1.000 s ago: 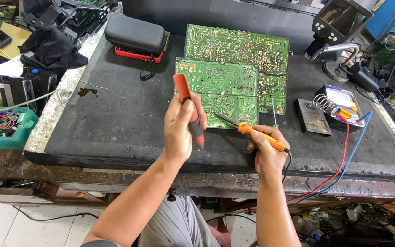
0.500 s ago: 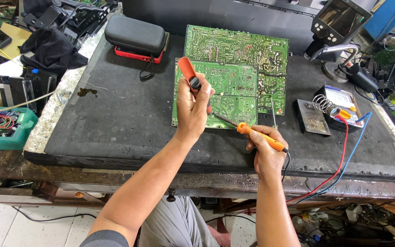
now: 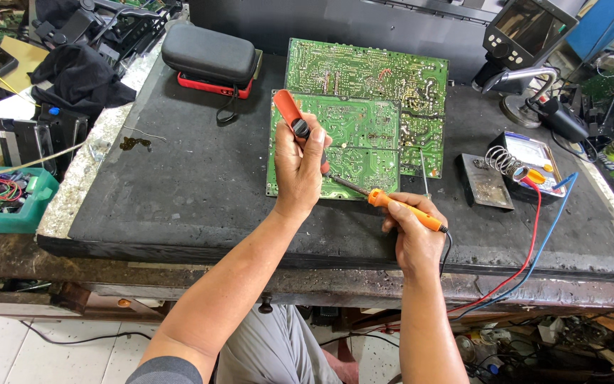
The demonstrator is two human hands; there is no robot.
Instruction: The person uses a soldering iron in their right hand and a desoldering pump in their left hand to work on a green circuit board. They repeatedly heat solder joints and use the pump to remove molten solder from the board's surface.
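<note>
Bench, dark mat top, viewed from above by the person seated at its front edge.

Held items:
- Left hand [image 3: 298, 165]: clenched around a red-handled desoldering pump [image 3: 291, 117], tool tilted, its red end pointing toward the far left, its lower end hidden behind the fingers. The hand hovers over the near left part of the smaller circuit board [image 3: 349, 139].
- Right hand [image 3: 413, 238]: grasping an orange-handled soldering iron [image 3: 399, 206] like a pen, near the front edge of the bench. The metal shaft runs up and left, its tip meeting the near edge of the smaller board, just beside the left hand; exact contact point is hidden by that hand. A black cord leaves the handle's rear and drops over the front edge.

Boards:
- Smaller circuit board: green, solder side up, centre of the bench, directly beyond both hands.
- Larger circuit board [image 3: 385, 71]: green, lying behind it toward the back edge, partly overlapped by the smaller one.

Other items:
- Black zip case [image 3: 207, 53] with red underside, back left of the boards.
- Iron stand with coiled spring [image 3: 499, 160] and dark tray, right of the boards.
- Red lead [image 3: 534, 227] and blue lead [image 3: 559, 213], running from the stand area over the front right edge.
- Small screen on a stand [image 3: 527, 32], back right corner.
- Green bin [image 3: 8, 203] of wires, off the left edge.
</note>
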